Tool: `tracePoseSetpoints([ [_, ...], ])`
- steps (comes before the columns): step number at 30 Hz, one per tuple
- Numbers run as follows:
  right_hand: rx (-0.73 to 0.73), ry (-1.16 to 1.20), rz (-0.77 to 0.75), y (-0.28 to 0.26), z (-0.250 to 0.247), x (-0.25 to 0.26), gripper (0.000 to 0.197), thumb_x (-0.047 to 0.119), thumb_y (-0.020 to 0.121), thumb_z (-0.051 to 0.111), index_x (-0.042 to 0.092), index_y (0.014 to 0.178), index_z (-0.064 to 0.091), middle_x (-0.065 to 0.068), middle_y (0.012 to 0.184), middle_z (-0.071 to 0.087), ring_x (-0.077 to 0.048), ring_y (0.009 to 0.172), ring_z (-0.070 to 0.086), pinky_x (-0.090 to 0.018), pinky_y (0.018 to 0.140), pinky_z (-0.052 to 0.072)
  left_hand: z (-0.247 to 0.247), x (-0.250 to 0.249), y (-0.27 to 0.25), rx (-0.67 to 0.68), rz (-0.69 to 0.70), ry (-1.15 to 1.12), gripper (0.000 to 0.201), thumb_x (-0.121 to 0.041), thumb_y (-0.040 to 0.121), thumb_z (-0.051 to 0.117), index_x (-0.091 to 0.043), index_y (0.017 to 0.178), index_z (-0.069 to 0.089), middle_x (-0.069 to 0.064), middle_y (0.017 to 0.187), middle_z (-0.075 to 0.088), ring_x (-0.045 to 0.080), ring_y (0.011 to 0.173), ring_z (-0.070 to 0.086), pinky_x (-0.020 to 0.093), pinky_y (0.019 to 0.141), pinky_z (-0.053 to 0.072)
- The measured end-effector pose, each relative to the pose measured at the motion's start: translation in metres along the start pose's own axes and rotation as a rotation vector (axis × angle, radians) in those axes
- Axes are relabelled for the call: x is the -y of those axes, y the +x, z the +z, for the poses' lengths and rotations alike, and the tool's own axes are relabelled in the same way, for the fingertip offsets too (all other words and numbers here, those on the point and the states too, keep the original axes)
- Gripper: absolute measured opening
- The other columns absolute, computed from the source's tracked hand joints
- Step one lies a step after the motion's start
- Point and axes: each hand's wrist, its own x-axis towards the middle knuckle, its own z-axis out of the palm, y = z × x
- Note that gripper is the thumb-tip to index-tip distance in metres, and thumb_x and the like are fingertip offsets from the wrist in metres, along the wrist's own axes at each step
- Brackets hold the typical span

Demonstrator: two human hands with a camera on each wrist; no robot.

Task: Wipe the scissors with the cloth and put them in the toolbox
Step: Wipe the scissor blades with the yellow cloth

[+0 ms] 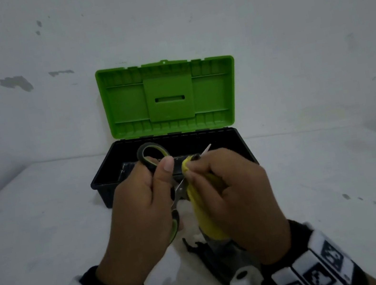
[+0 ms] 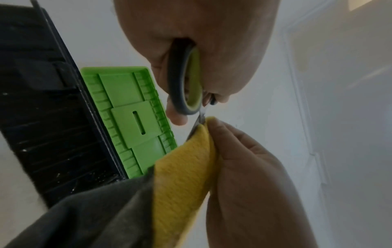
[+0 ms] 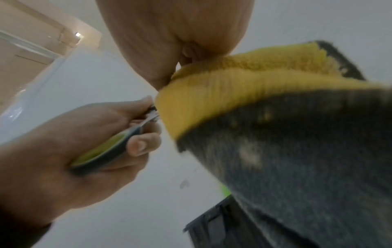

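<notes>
My left hand (image 1: 142, 200) grips the scissors (image 1: 153, 156) by their grey-and-green handles (image 2: 186, 83), the blades spread apart. My right hand (image 1: 229, 185) pinches a yellow-and-grey cloth (image 1: 206, 212) folded round one blade; a blade tip (image 1: 208, 148) pokes out past the cloth. In the left wrist view the cloth (image 2: 182, 167) wraps the blade just beyond the handles. From the right wrist, the cloth (image 3: 233, 94) fills the view beside the left hand (image 3: 84, 142). Behind both hands stands the toolbox (image 1: 243, 150), black with a raised green lid (image 1: 169, 98).
Both hands hover above a white table (image 1: 46, 230) set against a white wall (image 1: 286, 24). The cloth's grey end (image 1: 217, 257) hangs down near the table's front edge. Wrist-worn camera mounts (image 1: 244, 283) show at the bottom.
</notes>
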Motion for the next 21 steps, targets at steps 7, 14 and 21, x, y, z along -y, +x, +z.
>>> tracePoseSetpoints([
  [7,-0.130,-0.025,0.109,-0.006,-0.014,0.007,0.004,0.008,0.087,0.072,0.012,0.087,0.072,0.001,0.083,0.070,-0.003,0.078,0.060,-0.007,0.075,0.044,-0.009,-0.013,-0.017,0.049,0.013,-0.018,0.052,-0.054,0.094,0.039,-0.011,0.068,0.047,0.009,0.048,0.050,0.024,0.040,0.054,0.042,0.046,0.044],
  [14,-0.037,-0.021,0.103,-0.016,-0.021,0.017,0.004,0.013,0.088,0.072,0.016,0.090,0.075,0.010,0.084,0.070,0.001,0.082,0.062,-0.005,0.077,0.044,-0.016,-0.019,-0.035,0.047,0.145,0.053,0.033,-0.045,0.097,0.041,-0.031,0.067,0.043,0.002,0.058,0.052,0.011,0.041,0.054,0.026,0.043,0.042],
  [21,-0.042,0.011,0.439,0.004,-0.041,-0.003,0.008,0.022,0.089,0.071,0.028,0.084,0.074,0.021,0.074,0.068,0.010,0.074,0.061,-0.002,0.062,0.041,-0.023,-0.018,-0.039,0.003,0.165,0.107,0.035,-0.041,0.098,0.042,-0.025,0.067,0.046,-0.002,0.047,0.048,0.010,0.042,0.052,0.024,0.044,0.041],
])
